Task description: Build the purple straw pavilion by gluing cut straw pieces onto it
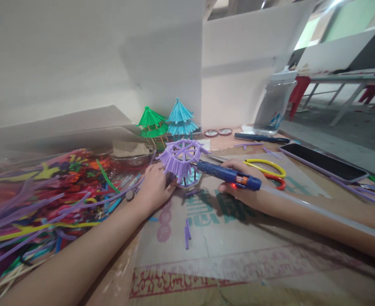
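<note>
A small model pavilion [183, 159] of purple pipe cleaners stands in the middle, with a spoked, open-topped roof and a fringe of short strips. Its posts rise from a light-blue base [189, 182]. My left hand [155, 182] grips it at the left side, fingertips partly hidden behind it. My right hand [246, 199] is closed around a blue hot glue gun [219, 171], whose tip meets the roof's right edge. A red light glows on the gun, and a long translucent glue stick [314, 207] trails from its rear. Short purple pieces [187, 236] lie on the sheet below.
Green [152, 123] and blue [181, 119] model pavilions stand behind. A heap of pipe cleaners [56, 195] spreads at left. Yellow-and-red-handled scissors [270, 163], a phone [324, 161], a dark pen [260, 137] and a water bottle [276, 104] are at right. White boards [162, 55] wall the back.
</note>
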A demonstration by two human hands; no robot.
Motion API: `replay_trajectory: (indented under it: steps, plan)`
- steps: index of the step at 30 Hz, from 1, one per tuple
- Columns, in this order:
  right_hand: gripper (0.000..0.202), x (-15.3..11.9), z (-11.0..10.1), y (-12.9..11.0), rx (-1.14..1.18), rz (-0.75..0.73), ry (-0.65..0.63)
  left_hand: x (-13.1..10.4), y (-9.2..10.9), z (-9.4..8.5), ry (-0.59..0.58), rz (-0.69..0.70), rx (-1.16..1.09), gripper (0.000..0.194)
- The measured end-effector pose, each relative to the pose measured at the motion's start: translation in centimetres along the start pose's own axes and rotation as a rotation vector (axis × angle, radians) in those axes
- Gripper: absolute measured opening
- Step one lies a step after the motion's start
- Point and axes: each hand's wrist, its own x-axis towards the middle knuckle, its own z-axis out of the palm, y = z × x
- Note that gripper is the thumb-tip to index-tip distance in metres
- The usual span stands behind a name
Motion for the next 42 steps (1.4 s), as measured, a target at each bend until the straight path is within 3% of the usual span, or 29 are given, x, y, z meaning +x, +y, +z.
replay_trajectory:
  steps: [42]
  plan:
    - [0.026,-0.1,-0.4,0.6,-0.014,-0.102,-0.08,0.3,0.0,0.2,-0.005,-0.014,-0.025,0.028]
